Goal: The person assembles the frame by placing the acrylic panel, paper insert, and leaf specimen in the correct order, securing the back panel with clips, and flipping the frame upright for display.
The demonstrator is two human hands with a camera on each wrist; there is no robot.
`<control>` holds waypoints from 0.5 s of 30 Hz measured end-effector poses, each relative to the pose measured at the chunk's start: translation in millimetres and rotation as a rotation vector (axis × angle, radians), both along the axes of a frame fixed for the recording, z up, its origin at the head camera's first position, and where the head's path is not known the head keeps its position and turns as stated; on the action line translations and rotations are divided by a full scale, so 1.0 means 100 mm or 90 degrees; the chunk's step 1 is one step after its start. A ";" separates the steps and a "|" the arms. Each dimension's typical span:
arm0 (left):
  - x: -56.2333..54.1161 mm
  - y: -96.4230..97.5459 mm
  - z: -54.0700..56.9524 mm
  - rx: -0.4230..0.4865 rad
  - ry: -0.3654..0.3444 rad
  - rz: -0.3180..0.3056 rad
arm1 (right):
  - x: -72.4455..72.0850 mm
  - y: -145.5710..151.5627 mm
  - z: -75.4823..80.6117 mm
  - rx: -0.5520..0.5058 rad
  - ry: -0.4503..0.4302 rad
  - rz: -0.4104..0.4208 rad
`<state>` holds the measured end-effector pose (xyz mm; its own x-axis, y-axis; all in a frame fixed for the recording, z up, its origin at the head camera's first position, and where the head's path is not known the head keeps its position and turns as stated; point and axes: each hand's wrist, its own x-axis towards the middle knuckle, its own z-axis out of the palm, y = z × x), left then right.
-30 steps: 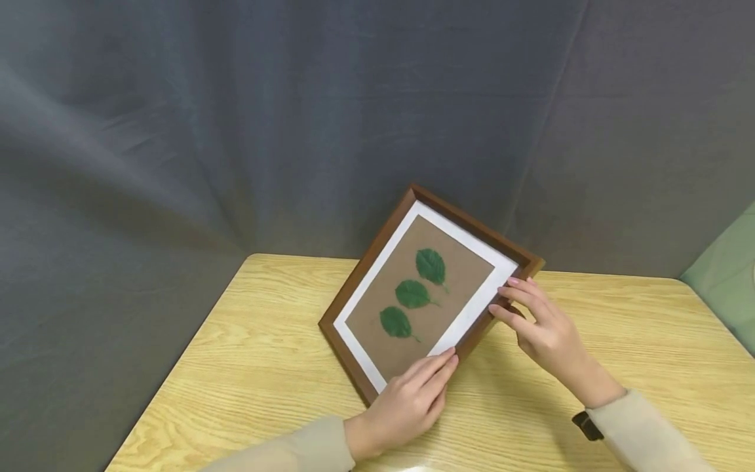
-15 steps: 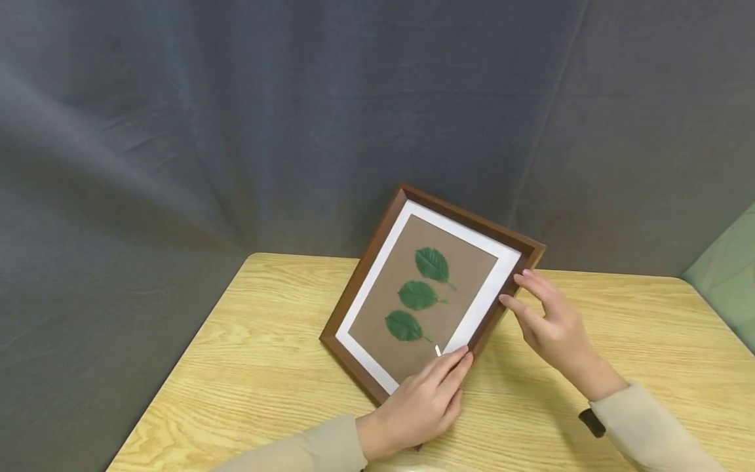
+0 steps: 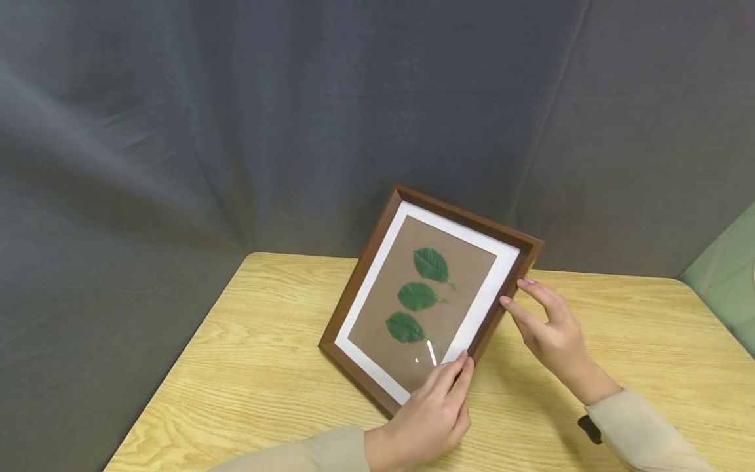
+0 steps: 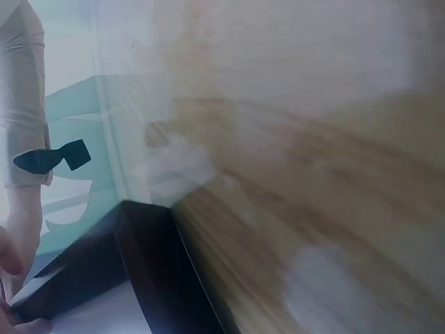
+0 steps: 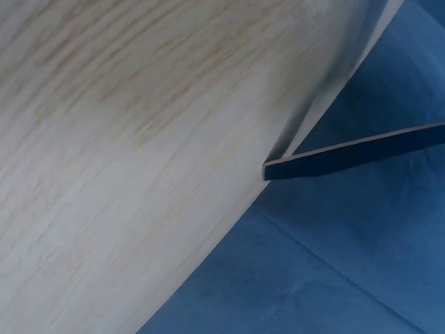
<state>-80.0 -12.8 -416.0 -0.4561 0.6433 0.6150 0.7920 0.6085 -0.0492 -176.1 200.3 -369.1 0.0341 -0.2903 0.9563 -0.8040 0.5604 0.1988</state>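
Note:
A brown picture frame (image 3: 361, 282) with a white mat and three green leaves on a brown backing stands tilted over the table in the head view. My left hand (image 3: 433, 413) grips its lower right corner, covering that corner, with fingers along the right side. Higher on that side, my right hand (image 3: 554, 337) holds the frame's edge between fingertips and thumb; the thumb's exact contact is partly hidden. A dark frame corner (image 4: 142, 236) shows in the left wrist view, next to part of the right hand (image 4: 10, 264). The right wrist view catches a thin dark frame edge (image 5: 348, 156).
The yellow wood-grain table (image 3: 236, 367) extends on both sides of the frame. A dark grey curtain (image 3: 295, 131) hangs close behind the table's back edge, and green cloth (image 3: 728, 282) shows at the far right. A dark band (image 3: 590, 429) is on the right wrist.
The picture frame has turned slightly counterclockwise, its top left corner shifting left and its top right corner rising. My left hand has moved right with it. A light glint now shows on its front.

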 end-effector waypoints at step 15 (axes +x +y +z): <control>-0.08 0.28 0.10 -0.083 -0.004 -0.033 | -0.19 0.15 -0.05 -0.013 -0.047 -0.068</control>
<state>-88.4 15.4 -405.7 -0.4238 0.7400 0.5224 0.8227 0.5557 -0.1197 -195.1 215.1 -374.0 -0.0672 -0.2684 0.9610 -0.7512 0.6475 0.1283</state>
